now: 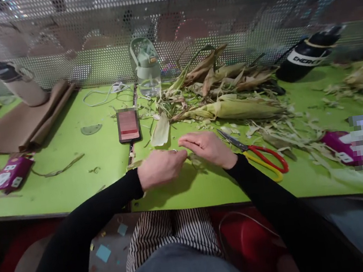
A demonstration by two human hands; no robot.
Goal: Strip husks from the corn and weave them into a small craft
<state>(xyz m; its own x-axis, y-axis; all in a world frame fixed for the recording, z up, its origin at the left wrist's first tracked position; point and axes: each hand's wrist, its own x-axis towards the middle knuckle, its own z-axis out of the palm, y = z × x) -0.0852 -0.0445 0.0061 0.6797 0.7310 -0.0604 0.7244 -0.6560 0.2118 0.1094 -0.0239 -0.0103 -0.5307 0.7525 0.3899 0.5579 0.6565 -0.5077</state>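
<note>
My left hand [162,167] is above the green table, palm inward, its fingers curled closed with the thumb side toward my right hand. A thin ring-like glint shows at its fingers. Close beside it, my right hand [209,147] is bent at the wrist, fingers pressed together. Whatever either hand pinches is hidden or too small to name. Small husk scraps [198,160] lie beneath the hands. A pale piece of corn husk [160,130] rests just beyond them. Scissors [245,147] with red and yellow handles lie right of my right hand.
A pile of corn husks [231,107] spreads behind my hands. A phone [128,124], a green-lidded bottle [148,71] and a white cable [105,94] stand or lie further back. Brown paper [10,134] and a purple box [11,174] are left; a black bottle [305,57] leans right.
</note>
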